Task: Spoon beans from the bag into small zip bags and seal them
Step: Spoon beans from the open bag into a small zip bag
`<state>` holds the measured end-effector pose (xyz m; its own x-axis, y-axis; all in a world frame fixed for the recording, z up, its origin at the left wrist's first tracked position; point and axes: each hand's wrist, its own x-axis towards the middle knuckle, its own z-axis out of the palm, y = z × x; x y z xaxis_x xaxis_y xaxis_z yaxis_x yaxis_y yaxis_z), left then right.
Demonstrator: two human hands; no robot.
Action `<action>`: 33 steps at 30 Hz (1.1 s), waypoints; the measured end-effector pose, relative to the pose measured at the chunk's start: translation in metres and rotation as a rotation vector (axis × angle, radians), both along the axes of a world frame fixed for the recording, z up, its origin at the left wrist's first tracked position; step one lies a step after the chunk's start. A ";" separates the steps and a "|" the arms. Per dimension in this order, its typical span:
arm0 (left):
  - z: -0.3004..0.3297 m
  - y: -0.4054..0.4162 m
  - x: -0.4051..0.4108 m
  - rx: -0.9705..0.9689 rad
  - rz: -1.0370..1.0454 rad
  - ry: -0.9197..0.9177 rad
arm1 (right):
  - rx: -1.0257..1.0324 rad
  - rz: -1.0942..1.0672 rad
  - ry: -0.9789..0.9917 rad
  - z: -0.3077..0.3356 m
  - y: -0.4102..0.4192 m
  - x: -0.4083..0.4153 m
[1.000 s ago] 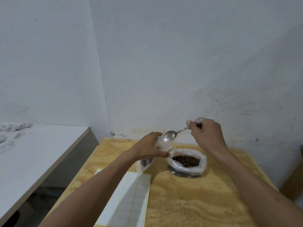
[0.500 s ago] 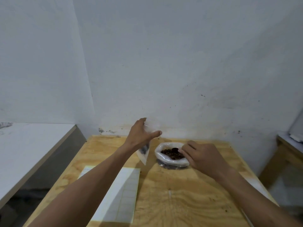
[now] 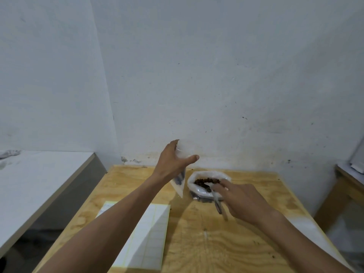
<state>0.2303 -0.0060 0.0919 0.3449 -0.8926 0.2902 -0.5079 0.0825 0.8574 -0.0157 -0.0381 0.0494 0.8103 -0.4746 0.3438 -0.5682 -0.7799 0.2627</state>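
Spoon [image 3: 217, 201] now dipped into beans, under right-hand fingers [image 3: 222, 187].

Two bare forearms, left hand [image 3: 173, 160] and right hand [image 3: 242, 200] (no sleeves, no gloves)

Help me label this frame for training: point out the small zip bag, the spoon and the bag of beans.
small zip bag [image 3: 179, 181]: head view, lower part below the left hand.
spoon [image 3: 218, 206]: head view, handle beside the right hand.
bag of beans [image 3: 192, 184]: head view, rolled white rim.
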 end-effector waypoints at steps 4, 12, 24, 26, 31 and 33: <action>0.014 0.000 -0.011 -0.035 0.018 0.176 | 0.386 -0.177 -0.264 0.043 0.003 0.013; 0.044 -0.007 -0.035 0.017 -0.008 0.491 | 0.969 -0.240 -0.663 0.057 0.016 0.058; 0.032 0.001 -0.006 -0.033 -0.005 0.544 | 1.332 -0.106 -1.098 0.067 -0.006 0.048; 0.030 0.001 -0.010 -0.021 -0.036 0.549 | 1.294 -0.095 -1.181 0.076 -0.012 0.045; 0.024 -0.004 -0.016 -0.020 -0.119 0.451 | 1.186 -0.145 -1.060 0.082 -0.025 0.040; 0.022 -0.004 -0.016 -0.030 -0.117 0.397 | 1.164 -0.151 -0.973 0.082 -0.028 0.040</action>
